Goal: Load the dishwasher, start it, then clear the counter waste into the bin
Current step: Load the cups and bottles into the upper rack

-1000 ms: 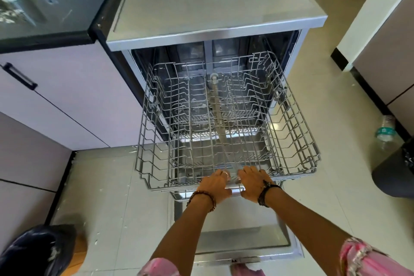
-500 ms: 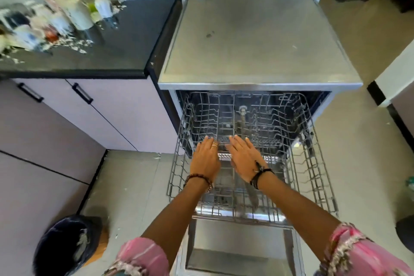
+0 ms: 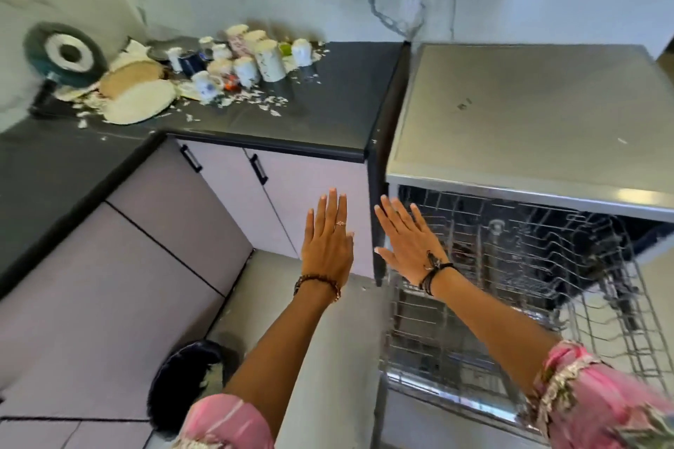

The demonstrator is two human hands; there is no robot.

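Both arms were outstretched; left hand and right hand flat, fingers straight, holding nothing, beside the rack.

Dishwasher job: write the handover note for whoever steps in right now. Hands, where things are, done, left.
Left hand: open, holds nothing, raised in front of the cabinets.
Right hand: open, holds nothing, at the rack's left edge.
Dishwasher: door down, rack pulled out, no dishes visible in it.
Cups and plates: on the counter, far left, with scraps around them.
Bin: on the floor, lower left.
Done: dishwasher opened, rack out.
Left: load cups and plates, shut and start, sweep scraps into the bin.
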